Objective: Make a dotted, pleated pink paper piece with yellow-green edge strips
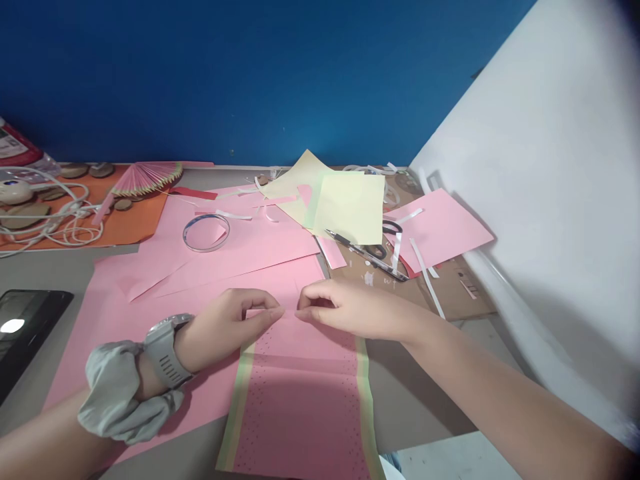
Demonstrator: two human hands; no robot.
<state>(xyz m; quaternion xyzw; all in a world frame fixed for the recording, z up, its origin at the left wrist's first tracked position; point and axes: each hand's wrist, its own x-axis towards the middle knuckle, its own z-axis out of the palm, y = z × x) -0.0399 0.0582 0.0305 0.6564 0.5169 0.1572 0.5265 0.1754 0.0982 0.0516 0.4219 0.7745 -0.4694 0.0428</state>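
A long pink paper sheet (305, 407) with green and yellow side borders and small dark dots lies below my hands, a crease running across it. My left hand (235, 323), closed in a pinch, grips its far edge. Close beside it, my right hand (345, 310) pinches the same edge with thumb and fingers. The fingertips nearly meet at the middle of the edge. On my left wrist are a grey watch (167, 347) and a grey scrunchie (120, 393). Larger pink sheets (195, 333) lie underneath and to the left.
Behind the hands are pale yellow papers (355, 207), a pen (367, 255), scissors (376, 251) and white strips (426, 275) on cardboard (460, 303). Farther left are a roll of tape (206, 251), a folded pink paper fan (149, 179), cables (55, 217) and a phone (30, 333).
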